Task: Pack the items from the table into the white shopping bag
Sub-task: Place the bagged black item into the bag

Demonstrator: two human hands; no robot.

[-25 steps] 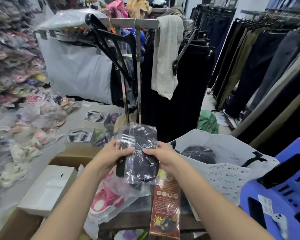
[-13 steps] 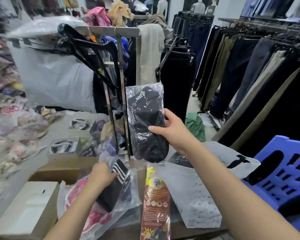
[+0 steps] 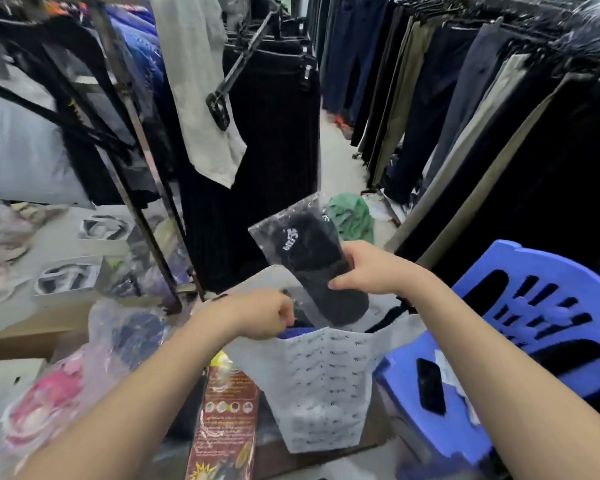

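Observation:
The white shopping bag (image 3: 326,386) with small black lettering stands at the table's right end, its mouth open. My left hand (image 3: 257,315) grips the bag's near-left rim and holds it apart. My right hand (image 3: 368,268) holds a clear packet of black socks (image 3: 312,258) tilted over the mouth, its lower end inside the bag. Dark items lie inside. On the table remain a red-brown flat packet (image 3: 224,424), a plastic-wrapped pink item (image 3: 45,403) and a clear packet with dark contents (image 3: 136,334).
A blue plastic chair (image 3: 541,327) stands right of the bag, a black phone (image 3: 430,386) on its seat. A metal clothes rack (image 3: 142,174) rises just behind the table. Rows of hanging trousers line the aisle on the right. Cardboard boxes (image 3: 21,337) sit at left.
My right hand has brought the sock packet down from chest height into the bag's mouth. My left hand let go of the striped packet on the table and took hold of the bag's rim.

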